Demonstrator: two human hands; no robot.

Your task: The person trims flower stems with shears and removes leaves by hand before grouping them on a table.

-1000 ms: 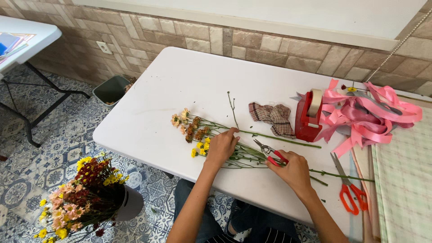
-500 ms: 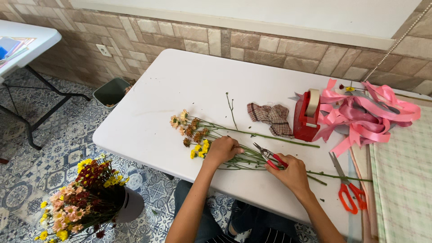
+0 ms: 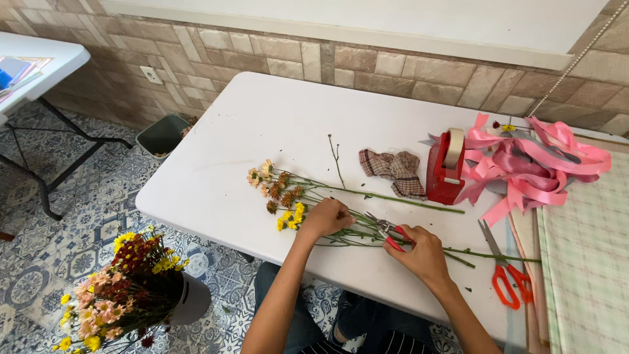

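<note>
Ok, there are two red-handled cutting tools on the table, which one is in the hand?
The small red-handled pruning snips, held by the right hand against the flower stems. The orange-red scissors lie untouched further right, near the table's edge.

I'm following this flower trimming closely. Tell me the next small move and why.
Probably squeeze the red-handled pruners shut on the green stems. The right hand has its blades at the stems, while the left hand pins the bunch to the white table near the blooms.
</note>
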